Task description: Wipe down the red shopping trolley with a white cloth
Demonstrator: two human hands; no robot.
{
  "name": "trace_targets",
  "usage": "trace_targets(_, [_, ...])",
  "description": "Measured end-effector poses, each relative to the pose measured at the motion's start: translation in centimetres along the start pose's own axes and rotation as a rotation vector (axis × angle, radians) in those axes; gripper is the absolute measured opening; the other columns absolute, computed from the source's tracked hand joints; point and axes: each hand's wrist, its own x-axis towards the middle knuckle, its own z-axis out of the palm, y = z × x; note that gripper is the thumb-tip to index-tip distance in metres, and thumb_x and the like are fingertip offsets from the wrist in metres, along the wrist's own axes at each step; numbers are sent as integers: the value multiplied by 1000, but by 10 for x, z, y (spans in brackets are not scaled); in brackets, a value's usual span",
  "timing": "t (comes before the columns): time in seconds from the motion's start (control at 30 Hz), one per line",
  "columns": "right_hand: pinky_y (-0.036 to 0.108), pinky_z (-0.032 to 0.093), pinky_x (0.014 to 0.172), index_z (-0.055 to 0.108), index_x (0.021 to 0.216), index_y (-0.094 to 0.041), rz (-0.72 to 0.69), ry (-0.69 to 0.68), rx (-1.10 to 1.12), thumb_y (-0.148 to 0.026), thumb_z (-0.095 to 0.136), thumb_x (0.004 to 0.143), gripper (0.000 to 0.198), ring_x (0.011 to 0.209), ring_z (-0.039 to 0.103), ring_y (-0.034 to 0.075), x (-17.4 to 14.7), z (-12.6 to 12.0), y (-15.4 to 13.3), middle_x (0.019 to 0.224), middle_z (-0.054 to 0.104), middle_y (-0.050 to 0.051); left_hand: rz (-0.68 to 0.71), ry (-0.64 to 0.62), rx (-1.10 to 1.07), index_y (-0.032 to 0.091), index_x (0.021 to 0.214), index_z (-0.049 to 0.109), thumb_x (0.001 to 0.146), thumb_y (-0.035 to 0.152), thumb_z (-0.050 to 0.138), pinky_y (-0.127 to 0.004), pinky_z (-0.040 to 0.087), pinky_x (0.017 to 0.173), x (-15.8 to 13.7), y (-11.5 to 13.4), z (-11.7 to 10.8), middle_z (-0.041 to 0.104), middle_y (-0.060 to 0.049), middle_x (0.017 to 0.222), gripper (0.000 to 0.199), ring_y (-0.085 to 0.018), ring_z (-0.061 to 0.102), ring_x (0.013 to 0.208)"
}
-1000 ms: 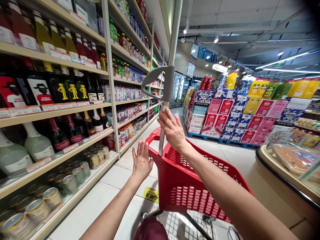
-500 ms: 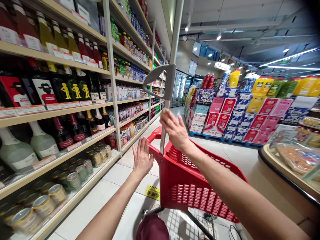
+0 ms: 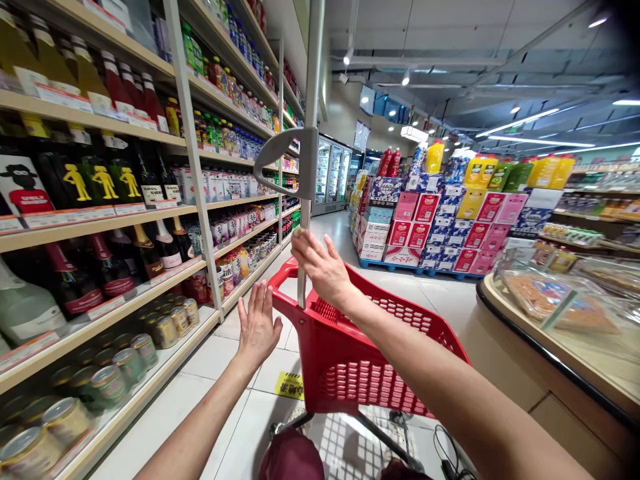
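A red plastic shopping cart (image 3: 370,383) stands right in front of me, turned sideways. From its near corner rises a metal pole (image 3: 314,60) with a grey looped plastic piece (image 3: 307,163) on it. My right hand (image 3: 324,270) is at the lower pole, below the grey piece, with its fingers stretched out flat; whether it presses on the pole I cannot tell. My left hand (image 3: 259,328), fingers extended, is beside the cart's left corner and holds nothing. Its fingertips are close to the red rim, and contact is unclear.
Shelves of bottles and cans (image 3: 150,267) run along the left. Stacked drink cartons (image 3: 425,227) stand ahead on a blue pallet (image 3: 400,267). A rounded counter (image 3: 545,360) with packaged food is at right. A yellow floor sticker (image 3: 289,385) and black cables (image 3: 445,453) lie low down.
Shelves on the left have slid toward the left edge and the food counter shows more, as my view moves forward and turns right. Both hands keep their places by the cart.
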Motion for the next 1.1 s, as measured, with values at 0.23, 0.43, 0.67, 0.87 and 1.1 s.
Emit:
trace_targets(0.23, [42,27,102,54,111,-18,-10,-181,116,-16,41,85,30,123,35,19,-162,86,-98,124,51,5,18,-155,27,13,137,5,73,13,45,-52,12,103,-68,4,19,24,-16,140,75,-26,15,131])
trace_targets(0.43, [45,20,105,53,113,-22,15,-165,140,-18,38,87,31,124,32,18,-164,79,-106,123,52,3,19,-216,52,9,134,19,72,12,43,-52,15,103,-82,11,22,30,-17,137,66,-27,18,130])
trace_targets(0.67, [45,18,105,56,110,-20,98,-132,93,-18,40,85,29,123,35,20,-175,90,-109,123,52,4,34,-220,69,9,134,19,70,10,42,-52,17,102,-83,22,25,29,-18,137,67,-27,20,129])
trace_targets(0.87, [42,21,104,54,112,-24,146,-189,155,-15,38,85,33,122,36,16,-210,79,-116,120,54,3,71,-247,42,9,132,24,72,12,42,-51,15,104,-89,33,26,31,-17,137,64,-26,19,130])
trace_targets(1.1, [45,19,104,50,118,-20,251,-101,78,-16,36,86,35,126,29,19,-187,64,-86,127,48,4,103,-243,24,8,132,23,72,10,40,-50,16,104,-79,58,33,29,-16,138,62,-25,18,130])
